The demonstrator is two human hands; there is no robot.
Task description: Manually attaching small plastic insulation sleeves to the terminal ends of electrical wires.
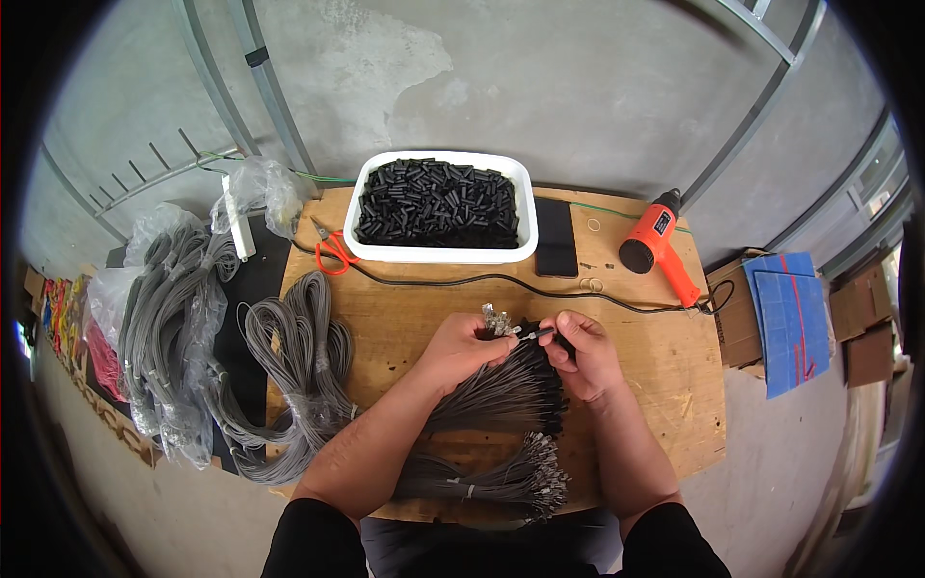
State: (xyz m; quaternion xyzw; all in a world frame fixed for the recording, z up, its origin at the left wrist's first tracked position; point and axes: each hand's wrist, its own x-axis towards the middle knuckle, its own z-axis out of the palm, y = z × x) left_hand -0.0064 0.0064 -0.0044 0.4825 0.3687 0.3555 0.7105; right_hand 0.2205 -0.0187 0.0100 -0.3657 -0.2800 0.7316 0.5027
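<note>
My left hand [461, 349] is closed on a small bunch of silvery connector ends [496, 320], which stick up past its thumb and fingers. My right hand [588, 354] pinches a short black sleeve [545, 332] close to one connector that points toward it. Whether the sleeve is on that connector is too small to tell. Beneath both hands a fan of grey cables [491, 393] lies on the wooden table [665, 385], its right-hand ends black. Nearer to me is another tied cable bundle [462, 482] with bare silvery ends.
At the back stands a white tub [443, 255] of black sleeves, beside a dark phone [556, 238]. An orange heat gun [659, 249] lies right, its black cord crossing the table. Orange-handled scissors [335, 252] lie left, behind coiled grey cables [306, 356].
</note>
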